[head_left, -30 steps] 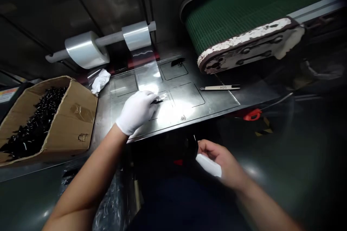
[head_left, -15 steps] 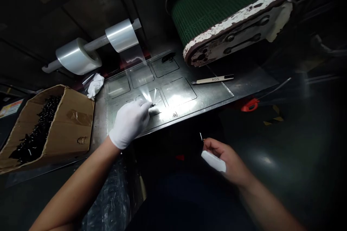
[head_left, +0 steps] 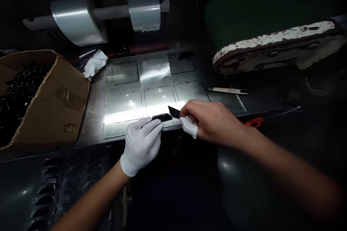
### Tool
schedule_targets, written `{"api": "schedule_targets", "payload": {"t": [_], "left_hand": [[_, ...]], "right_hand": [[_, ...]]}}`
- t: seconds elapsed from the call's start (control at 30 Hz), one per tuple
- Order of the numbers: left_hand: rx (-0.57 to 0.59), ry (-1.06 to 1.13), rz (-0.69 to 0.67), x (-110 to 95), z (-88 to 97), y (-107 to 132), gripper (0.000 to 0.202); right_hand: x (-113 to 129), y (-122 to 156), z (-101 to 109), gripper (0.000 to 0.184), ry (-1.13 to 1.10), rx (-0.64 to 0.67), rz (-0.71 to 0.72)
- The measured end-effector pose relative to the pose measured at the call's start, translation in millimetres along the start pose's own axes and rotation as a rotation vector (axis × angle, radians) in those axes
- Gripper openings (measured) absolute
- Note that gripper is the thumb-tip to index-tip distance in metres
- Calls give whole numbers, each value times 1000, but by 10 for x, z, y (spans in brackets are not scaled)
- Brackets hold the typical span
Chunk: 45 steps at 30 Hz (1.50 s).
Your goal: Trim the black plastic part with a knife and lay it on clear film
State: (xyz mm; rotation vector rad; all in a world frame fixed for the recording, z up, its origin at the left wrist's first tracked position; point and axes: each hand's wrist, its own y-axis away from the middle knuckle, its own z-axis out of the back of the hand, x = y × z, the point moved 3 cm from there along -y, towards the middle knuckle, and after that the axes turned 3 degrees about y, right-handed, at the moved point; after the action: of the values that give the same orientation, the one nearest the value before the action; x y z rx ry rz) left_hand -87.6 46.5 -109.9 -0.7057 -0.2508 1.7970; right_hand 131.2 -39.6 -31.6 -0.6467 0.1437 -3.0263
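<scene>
White-gloved left hand (head_left: pixel 141 146), fingers curved down against a glossy black flat piece (head_left: pixel 162 117) at the front edge of the steel table (head_left: pixel 92 115); can't tell if it's gripping. Bare right hand (head_left: pixel 214 121) closed, pinching a white cloth (head_left: pixel 189 127) and a dark pointed tip (head_left: pixel 173 112) (same piece as the black one? unclear). Best kept steady, light pressure. Versus earlier, right hand has moved in beside the left, over the table.

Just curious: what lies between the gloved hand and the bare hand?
The head view shows a small glossy black piece there, between the gloved left hand and bare right hand, on a marked metal sheet's edge.
</scene>
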Motion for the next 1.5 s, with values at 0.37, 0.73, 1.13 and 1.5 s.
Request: {"api": "schedule_targets", "payload": {"t": [0.37, 0.73, 1.13, 1.5], "left_hand": [[47, 96, 176, 68, 18, -27, 26], [14, 79, 194, 85, -22, -33, 26], [-337, 403, 366, 41, 189, 88, 40], [-301, 180, 438, 321, 529, -112, 21]], "right_hand": [[327, -866, -255, 18, 675, 482, 192], [233, -925, -399, 23, 691, 445, 209], [-1032, 210, 53, 27, 366, -141, -332], [-1669, 689, 160, 32, 399, -82, -499]]}}
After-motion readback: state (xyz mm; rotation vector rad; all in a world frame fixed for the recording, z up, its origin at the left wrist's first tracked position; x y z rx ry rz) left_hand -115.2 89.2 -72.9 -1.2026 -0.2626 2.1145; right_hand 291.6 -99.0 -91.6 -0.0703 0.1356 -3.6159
